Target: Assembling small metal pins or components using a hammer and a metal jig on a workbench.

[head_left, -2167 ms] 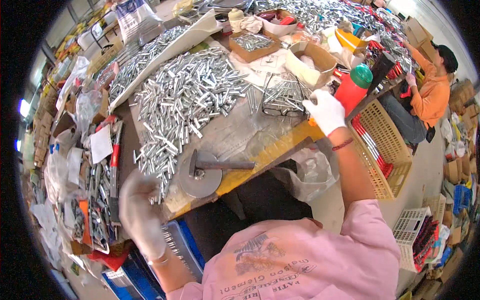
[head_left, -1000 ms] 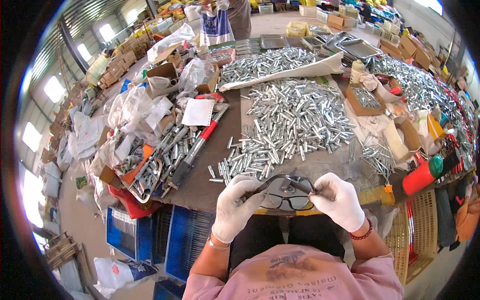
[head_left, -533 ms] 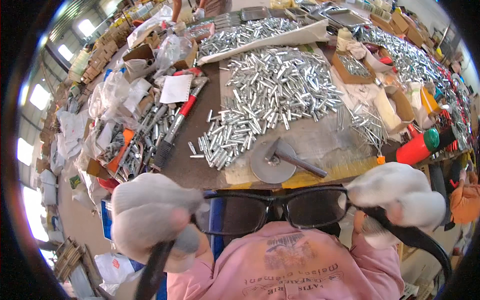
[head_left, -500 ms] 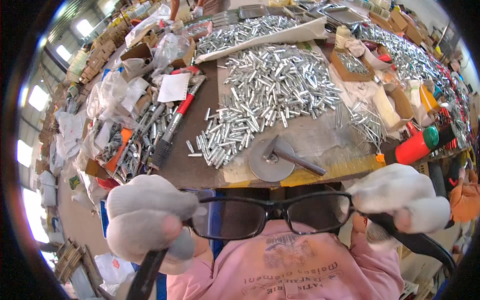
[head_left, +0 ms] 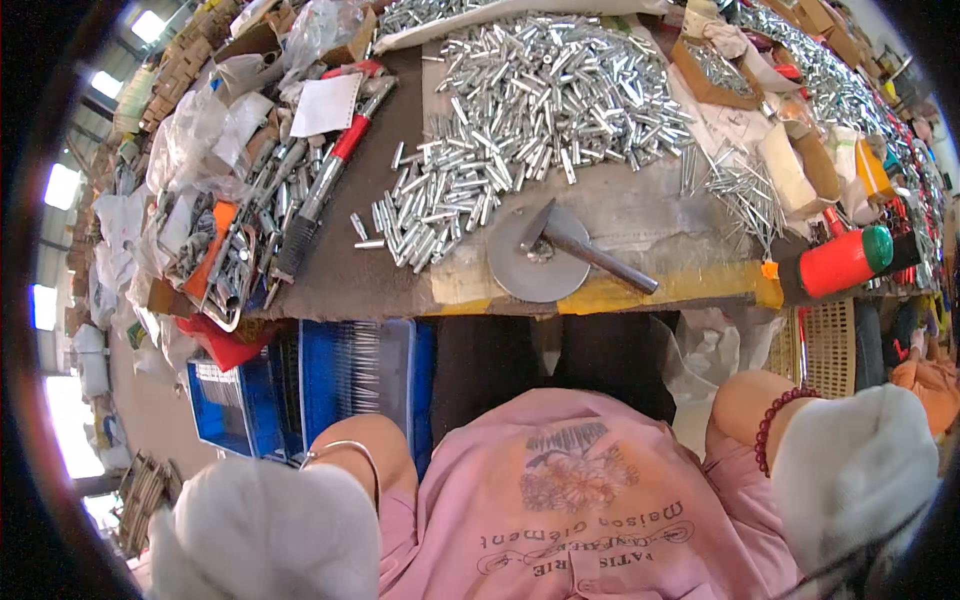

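Both my hands, in white knit gloves, are raised close at the lower corners. The back of my left hand (head_left: 270,535) fills the lower left, a bracelet (head_left: 350,447) on its wrist. My right hand (head_left: 855,470) is at the lower right, above a beaded red bracelet (head_left: 770,425). Fingers of both hands are hidden or blurred. A dark blurred strip by the right glove looks like part of the eyeglasses; the lenses are out of view. On the bench, a hammer (head_left: 605,265) lies across a round grey metal disc (head_left: 510,270), before a heap of silver metal pins (head_left: 560,95).
Loose tools (head_left: 235,260) and plastic bags (head_left: 200,150) crowd the bench's left. To the right lie thin rods (head_left: 745,195), an open carton (head_left: 800,165) and a red cylinder with a green end (head_left: 840,262). Blue crates (head_left: 350,390) stand below the bench's left edge.
My hands have moved from in front of me toward the lower corners, close to the camera. The eyeglasses they held have gone almost wholly out of view. The view has tilted down.
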`<state>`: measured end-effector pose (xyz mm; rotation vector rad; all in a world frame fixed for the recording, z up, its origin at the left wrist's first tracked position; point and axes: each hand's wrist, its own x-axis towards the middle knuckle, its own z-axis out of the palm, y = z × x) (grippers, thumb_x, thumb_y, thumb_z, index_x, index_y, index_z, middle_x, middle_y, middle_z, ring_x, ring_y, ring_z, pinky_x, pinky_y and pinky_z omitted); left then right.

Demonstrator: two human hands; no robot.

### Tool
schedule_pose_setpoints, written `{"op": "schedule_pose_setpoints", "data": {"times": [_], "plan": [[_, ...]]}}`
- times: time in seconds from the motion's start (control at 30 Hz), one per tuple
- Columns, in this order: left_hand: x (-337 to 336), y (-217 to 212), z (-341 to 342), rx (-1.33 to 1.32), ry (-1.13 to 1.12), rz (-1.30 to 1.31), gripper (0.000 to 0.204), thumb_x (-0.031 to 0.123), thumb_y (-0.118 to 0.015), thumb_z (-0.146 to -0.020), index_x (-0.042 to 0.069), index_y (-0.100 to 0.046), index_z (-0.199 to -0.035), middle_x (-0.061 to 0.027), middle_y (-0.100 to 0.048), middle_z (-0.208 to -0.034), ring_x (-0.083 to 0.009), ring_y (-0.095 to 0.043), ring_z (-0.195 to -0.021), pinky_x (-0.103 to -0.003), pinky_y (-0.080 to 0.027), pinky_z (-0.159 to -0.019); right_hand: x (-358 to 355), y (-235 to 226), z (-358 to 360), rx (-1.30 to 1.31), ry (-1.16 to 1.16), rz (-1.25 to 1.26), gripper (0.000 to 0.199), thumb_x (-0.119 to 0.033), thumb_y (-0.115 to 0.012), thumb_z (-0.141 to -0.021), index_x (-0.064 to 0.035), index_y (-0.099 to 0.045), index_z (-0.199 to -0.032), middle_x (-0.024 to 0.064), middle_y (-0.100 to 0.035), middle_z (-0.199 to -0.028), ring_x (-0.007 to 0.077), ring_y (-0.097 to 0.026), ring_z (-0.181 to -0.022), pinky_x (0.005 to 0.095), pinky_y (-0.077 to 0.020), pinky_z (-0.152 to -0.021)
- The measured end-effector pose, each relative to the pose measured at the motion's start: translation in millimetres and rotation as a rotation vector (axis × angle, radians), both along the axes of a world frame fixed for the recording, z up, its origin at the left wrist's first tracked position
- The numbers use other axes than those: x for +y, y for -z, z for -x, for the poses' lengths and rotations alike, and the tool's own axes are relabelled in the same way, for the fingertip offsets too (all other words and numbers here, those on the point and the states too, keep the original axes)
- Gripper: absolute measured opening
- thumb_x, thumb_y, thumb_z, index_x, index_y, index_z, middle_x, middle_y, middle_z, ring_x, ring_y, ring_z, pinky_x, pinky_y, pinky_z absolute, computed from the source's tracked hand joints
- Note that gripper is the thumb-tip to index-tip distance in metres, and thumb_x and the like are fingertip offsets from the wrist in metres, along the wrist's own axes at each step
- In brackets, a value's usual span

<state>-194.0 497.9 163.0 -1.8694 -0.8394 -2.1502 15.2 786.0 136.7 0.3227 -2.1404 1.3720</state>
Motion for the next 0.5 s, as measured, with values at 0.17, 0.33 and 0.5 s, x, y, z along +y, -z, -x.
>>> {"op": "schedule_pose_setpoints", "data": {"times": [0.17, 0.33, 0.5], "plan": [[-14, -10, 3, -0.040, 0.112, 0.173, 0.039, 0.009, -0.075, -0.096, 0.021, -0.069, -0.132, 0.0109, -0.068, -0.115, -0.0018, -0.062, -0.079, -0.017, -0.046, -0.067, 24, 21, -61, -0.031, 0.122, -0.052, 0.037, -0.031, -0.063, -0.103, 0.0054, -0.070, -0.106, 0.0204, -0.074, -0.096, 0.0340, -0.074, -0.076, 0.0453, -0.0626, -0.066], [-12, -5, 8, -0.088, 0.180, 0.210, 0.036, 0.010, -0.077, -0.095, 0.020, -0.068, -0.128, 0.0110, -0.068, -0.114, -0.0021, -0.062, -0.081, -0.018, -0.046, -0.070, 21, 28, -80, -0.035, 0.285, -0.154, 0.032, -0.025, -0.064, -0.102, 0.0051, -0.071, -0.108, 0.0187, -0.074, -0.101, 0.0307, -0.074, -0.080, 0.0429, -0.0626, -0.069], [8, 1, 12, -0.105, 0.265, 0.155, 0.039, 0.013, -0.079, -0.096, 0.022, -0.066, -0.132, 0.0106, -0.067, -0.113, -0.0023, -0.063, -0.084, -0.021, -0.048, -0.076, 11, 27, -65, -0.041, 0.499, -0.283, 0.027, -0.020, -0.065, -0.101, 0.0049, -0.072, -0.109, 0.0169, -0.074, -0.107, 0.0274, -0.074, -0.083, 0.0404, -0.0625, -0.072]]}}
